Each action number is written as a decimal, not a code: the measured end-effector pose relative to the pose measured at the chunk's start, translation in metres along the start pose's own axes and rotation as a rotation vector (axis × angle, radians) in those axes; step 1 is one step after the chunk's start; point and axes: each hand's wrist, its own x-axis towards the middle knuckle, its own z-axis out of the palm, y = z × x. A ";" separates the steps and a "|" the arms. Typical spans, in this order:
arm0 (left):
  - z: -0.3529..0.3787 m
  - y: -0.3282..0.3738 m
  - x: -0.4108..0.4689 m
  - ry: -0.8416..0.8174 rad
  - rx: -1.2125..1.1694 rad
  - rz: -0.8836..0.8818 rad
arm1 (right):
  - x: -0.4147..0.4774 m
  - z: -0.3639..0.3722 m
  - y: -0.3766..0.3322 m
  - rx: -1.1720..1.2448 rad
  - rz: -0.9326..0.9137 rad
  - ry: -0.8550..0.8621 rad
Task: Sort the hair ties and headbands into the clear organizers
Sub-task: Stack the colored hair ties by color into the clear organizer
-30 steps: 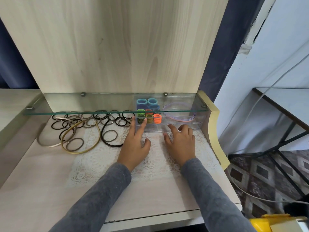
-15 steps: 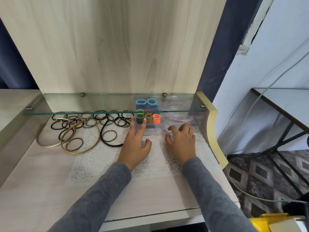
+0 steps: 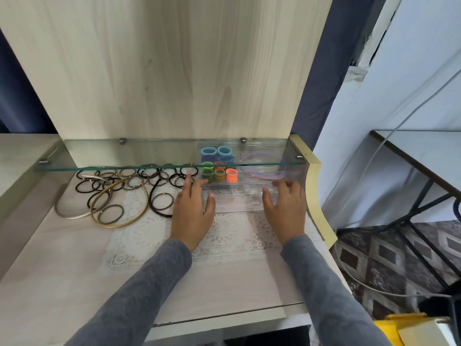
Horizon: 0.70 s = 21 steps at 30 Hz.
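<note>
Dark ties (image 3: 124,179) and a gold headband (image 3: 119,222) lie loose on the counter (image 3: 62,258) at left. The left hand (image 3: 193,208), fingers straight, touches the left end of the organizer (image 3: 239,196). Coloured ties (image 3: 232,175) and a lilac headband (image 3: 269,178) sit inside it, under the glass shelf (image 3: 149,153). The right hand (image 3: 284,208), fingers spread, rests on its right front.

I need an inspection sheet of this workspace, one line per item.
Surface: pale wooden desk with a lace mat, under a glass shelf.
Job's things: clear organizer holds coloured hair ties and a lilac headband; dark hair ties, gold headband and silver headband lie loose at left.
Clutter: yellow object, bottom right.
Hands: left hand and right hand touch the organizer's ends, fingers straight.
Cables: white cable at right.
Surroundings: side table, patterned floor.
</note>
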 end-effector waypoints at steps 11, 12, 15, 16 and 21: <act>0.001 -0.006 -0.005 -0.079 0.061 -0.025 | 0.001 -0.011 0.014 -0.010 0.138 -0.186; 0.001 -0.006 -0.006 -0.105 0.072 -0.029 | -0.001 -0.012 0.015 -0.010 0.145 -0.203; 0.003 -0.007 -0.011 -0.192 0.122 -0.035 | -0.003 -0.017 0.015 -0.024 0.153 -0.257; 0.003 -0.006 -0.013 -0.216 0.128 -0.035 | -0.003 -0.019 0.015 -0.033 0.151 -0.280; 0.001 -0.002 -0.022 -0.272 0.132 -0.032 | -0.004 -0.028 0.015 -0.063 0.152 -0.345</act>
